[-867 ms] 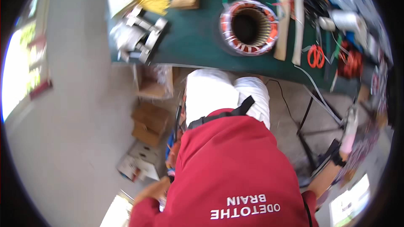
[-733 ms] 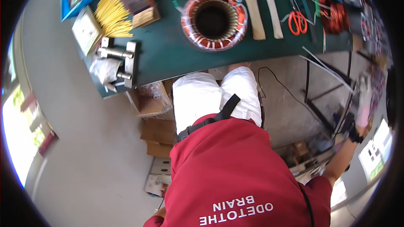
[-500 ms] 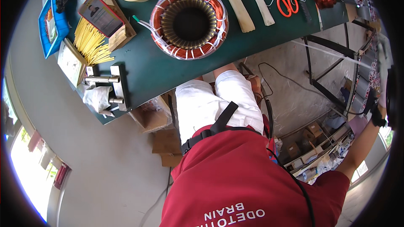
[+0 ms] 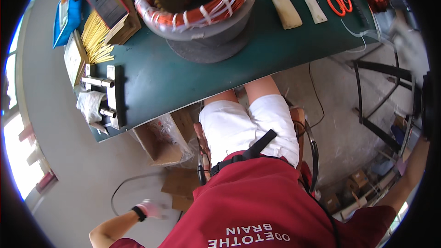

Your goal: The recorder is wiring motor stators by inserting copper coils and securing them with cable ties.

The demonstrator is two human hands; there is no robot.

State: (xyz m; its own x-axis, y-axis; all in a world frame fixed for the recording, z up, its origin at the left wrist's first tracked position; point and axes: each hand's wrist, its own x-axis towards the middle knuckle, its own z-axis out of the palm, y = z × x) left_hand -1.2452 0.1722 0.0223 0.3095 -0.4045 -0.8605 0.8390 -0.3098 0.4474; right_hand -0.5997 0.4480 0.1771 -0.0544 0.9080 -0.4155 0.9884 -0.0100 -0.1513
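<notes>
A motor stator (image 4: 197,16), with orange-red copper windings laced in white, sits on a grey round base on the green table in front of me. Low on the left is my left hand (image 4: 152,209), away from the table; motion smears its fingers, and a black band circles the wrist. My right arm (image 4: 410,177) reaches up along the far right rim. A smeared pale shape (image 4: 410,41) beyond its dark wrist band is probably my right hand, fingers unreadable. A loose white cord (image 4: 362,36) trails at the table edge near it; whether it is held is unclear.
Orange-handled scissors (image 4: 338,0) and two pale flat wooden tools (image 4: 282,2) lie right of the stator. On the left are a phone (image 4: 106,2), yellow sleeves (image 4: 96,39), a blue tray (image 4: 65,18) and a metal fixture (image 4: 108,96). A black metal frame (image 4: 381,69) stands right.
My left hand has come into view at lower left. The view has shifted, so the stator appears higher and larger, with its grey base showing. My right arm sits nearer the right rim.
</notes>
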